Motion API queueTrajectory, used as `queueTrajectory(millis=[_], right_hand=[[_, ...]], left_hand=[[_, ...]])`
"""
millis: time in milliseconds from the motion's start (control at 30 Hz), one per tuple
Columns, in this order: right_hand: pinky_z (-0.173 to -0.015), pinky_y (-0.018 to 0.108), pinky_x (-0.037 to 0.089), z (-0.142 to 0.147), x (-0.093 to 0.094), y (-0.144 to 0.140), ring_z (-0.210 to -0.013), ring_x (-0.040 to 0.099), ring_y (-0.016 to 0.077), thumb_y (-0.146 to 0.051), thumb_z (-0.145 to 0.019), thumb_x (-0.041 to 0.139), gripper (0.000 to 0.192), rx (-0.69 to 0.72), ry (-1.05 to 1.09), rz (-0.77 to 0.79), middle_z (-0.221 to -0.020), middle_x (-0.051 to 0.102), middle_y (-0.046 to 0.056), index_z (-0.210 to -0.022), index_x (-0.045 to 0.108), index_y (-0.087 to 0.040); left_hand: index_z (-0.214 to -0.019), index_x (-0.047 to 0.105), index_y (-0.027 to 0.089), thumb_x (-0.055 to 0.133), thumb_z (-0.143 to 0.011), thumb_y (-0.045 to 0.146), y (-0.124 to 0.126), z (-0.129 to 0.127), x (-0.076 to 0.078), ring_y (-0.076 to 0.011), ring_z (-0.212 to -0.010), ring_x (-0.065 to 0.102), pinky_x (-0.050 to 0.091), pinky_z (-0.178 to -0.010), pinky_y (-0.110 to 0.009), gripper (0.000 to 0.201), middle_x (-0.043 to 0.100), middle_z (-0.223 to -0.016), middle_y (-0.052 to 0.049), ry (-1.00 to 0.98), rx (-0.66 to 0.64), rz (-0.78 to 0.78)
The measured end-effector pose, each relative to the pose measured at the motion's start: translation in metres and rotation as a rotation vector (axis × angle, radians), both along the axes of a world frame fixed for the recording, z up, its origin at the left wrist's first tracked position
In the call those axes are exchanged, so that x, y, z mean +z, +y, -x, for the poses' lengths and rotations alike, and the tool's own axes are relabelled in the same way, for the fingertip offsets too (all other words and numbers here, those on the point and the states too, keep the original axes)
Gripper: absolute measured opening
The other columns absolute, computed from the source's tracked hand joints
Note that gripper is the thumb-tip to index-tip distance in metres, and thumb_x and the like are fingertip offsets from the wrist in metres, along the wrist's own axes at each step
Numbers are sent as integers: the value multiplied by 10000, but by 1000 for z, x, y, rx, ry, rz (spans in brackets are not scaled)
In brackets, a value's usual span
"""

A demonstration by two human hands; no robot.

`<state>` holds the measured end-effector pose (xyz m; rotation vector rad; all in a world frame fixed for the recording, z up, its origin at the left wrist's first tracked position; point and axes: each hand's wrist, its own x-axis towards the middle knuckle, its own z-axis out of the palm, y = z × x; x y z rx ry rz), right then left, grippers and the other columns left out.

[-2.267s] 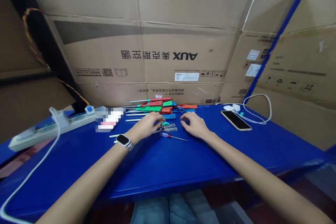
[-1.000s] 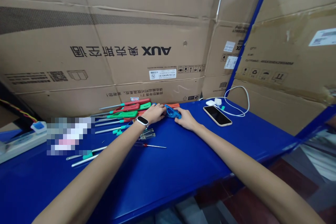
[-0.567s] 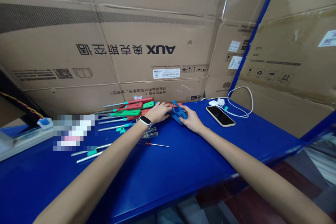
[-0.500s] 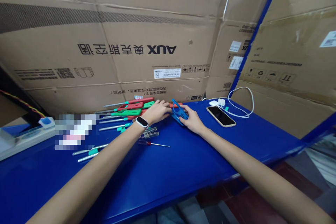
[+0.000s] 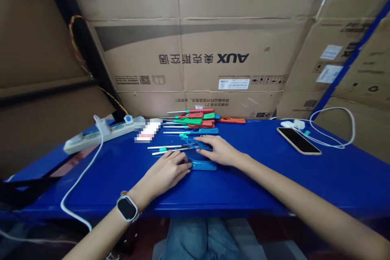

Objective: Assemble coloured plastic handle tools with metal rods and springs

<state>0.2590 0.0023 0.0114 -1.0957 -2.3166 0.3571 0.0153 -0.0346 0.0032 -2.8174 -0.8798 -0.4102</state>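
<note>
My right hand (image 5: 221,150) is closed on a blue lighter shell (image 5: 199,144) with an open loop, thumb and fingers on either side. Just in front of it, my left hand (image 5: 170,170) has its fingers curled onto the left end of a second blue lighter shell (image 5: 204,165), low on the table. Two bare metal lighter tubes (image 5: 161,153), one with a green collar, lie behind my left hand. Further back is a pile of long-reach lighters, among them a green lighter (image 5: 190,121), a red lighter (image 5: 201,111) and a blue lighter (image 5: 202,131).
An orange lighter (image 5: 233,120) lies by the cardboard wall (image 5: 210,36). On the right of the blue table (image 5: 258,187) are a phone (image 5: 298,141) and a white cable (image 5: 353,128). A power strip (image 5: 100,135) runs along the left, its cord hanging over the edge.
Both hands have moved from the back of the table towards its front edge. The blue shell came along in my right hand, and my left hand now touches another one. The view has turned left.
</note>
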Motion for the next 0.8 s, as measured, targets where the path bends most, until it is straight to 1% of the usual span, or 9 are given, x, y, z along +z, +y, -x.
queueTrajectory(millis=[100,167,200,267,400,533,633,700,800], right_hand=[[-990,441,488,11,3,4,-1197,606,301,-452,-920,564,510,-55,-126,-15,-1324,627,109,-1386,563,-245],[-969,430,491,16,4,7,-1188,604,296,-391,-920,547,501,-38,-179,-23,-1319,617,112,-1398,540,-239],[-968,424,487,17,3,8,-1194,598,292,-349,-914,541,499,-19,-193,-31,-1322,611,113,-1399,530,-233],[-972,413,473,21,2,12,-1211,580,286,-276,-891,539,499,17,-194,-51,-1338,594,112,-1386,516,-220],[-882,360,480,25,-3,17,-1096,616,246,-234,-854,564,449,2,-71,-44,-1242,622,95,-1298,498,-217],[-875,374,444,22,-4,8,-1062,561,256,-301,-815,635,417,-113,74,-187,-1167,587,113,-1192,495,-192],[-839,387,408,17,-1,-10,-935,538,248,-363,-816,650,246,-179,58,-238,-1001,597,88,-964,541,-199],[-829,390,382,16,-1,-21,-870,525,232,-434,-816,668,253,-96,-54,-177,-894,605,56,-831,551,-209],[-880,424,350,17,-4,-30,-932,521,248,-507,-769,729,322,14,-166,-99,-885,635,48,-839,614,-214]], left_hand=[[-1159,631,227,456,-1012,347,7,11,4,-219,-981,580,461,-892,-376,259,623,-1070,-74,-195,45,-20],[-1213,580,206,506,-984,388,18,13,11,-240,-1063,562,466,-931,-388,302,596,-1155,-100,-326,111,-54],[-1288,530,202,558,-950,444,25,12,15,-264,-1133,537,455,-964,-408,417,570,-1232,-117,-336,124,-68],[-1335,495,210,624,-879,556,39,7,21,-308,-1208,506,425,-1004,-451,587,548,-1313,-126,-213,114,-47],[-1255,557,193,510,-943,576,59,-3,21,-296,-1089,577,419,-970,-447,496,646,-1165,-108,-87,150,21],[-1123,617,180,386,-1005,532,66,3,16,-276,-1013,570,445,-894,-409,437,650,-1058,-104,-132,169,4],[-1124,610,165,368,-1005,520,69,16,15,-277,-975,556,446,-886,-421,446,637,-1036,-110,-210,250,-16],[-1143,598,162,342,-1006,510,72,21,15,-284,-979,545,441,-895,-436,453,627,-1048,-115,-251,298,-16],[-1156,589,160,325,-1006,503,77,22,11,-290,-988,542,436,-906,-452,459,622,-1067,-122,-262,303,-2]])
